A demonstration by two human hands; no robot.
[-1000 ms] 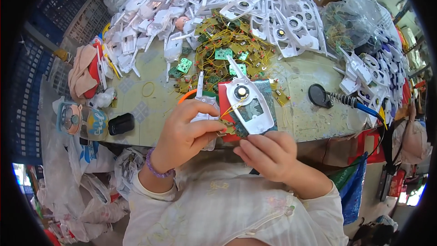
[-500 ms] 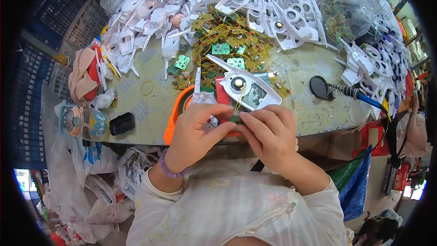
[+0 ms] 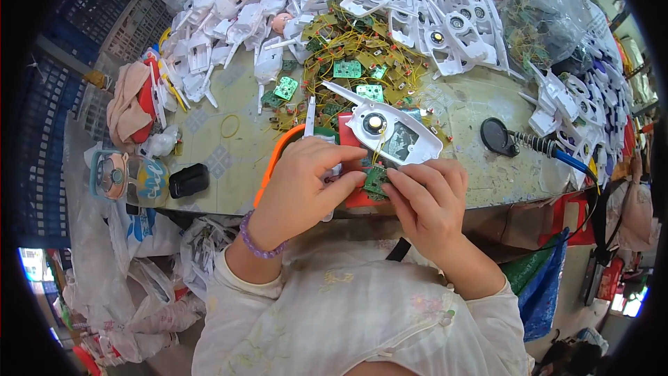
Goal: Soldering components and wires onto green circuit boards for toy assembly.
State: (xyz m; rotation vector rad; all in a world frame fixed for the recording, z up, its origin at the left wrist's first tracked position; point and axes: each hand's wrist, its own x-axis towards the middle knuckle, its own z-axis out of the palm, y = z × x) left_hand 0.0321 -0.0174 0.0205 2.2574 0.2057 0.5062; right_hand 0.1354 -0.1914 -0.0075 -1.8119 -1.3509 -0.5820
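A small green circuit board (image 3: 376, 181) is held over the near edge of the table. My right hand (image 3: 433, 198) pinches its right edge between thumb and fingers. My left hand (image 3: 313, 177), with a purple bead bracelet (image 3: 259, 240) at the wrist, is curled with its thumb at the board's left edge; its other fingertips are partly hidden. Thin yellow wires run up from the board to a round speaker (image 3: 374, 124) in a white plastic housing (image 3: 419, 141). That housing lies tilted on something red (image 3: 358, 197). Behind my left hand is another white part, mostly covered.
Loose wired circuit boards (image 3: 348, 69) and heaps of white housings (image 3: 243, 21) cover the far table. At right lies a blue-handled soldering iron (image 3: 567, 155) near a round black lid-like piece (image 3: 497, 137). An orange ring-shaped rim (image 3: 278, 150), a bottle (image 3: 129, 177) and a black case (image 3: 188, 181) are left.
The circuit board has turned so its green face shows more fully between my hands. My left thumb and index finger have spread a little. The whole view has shifted slightly.
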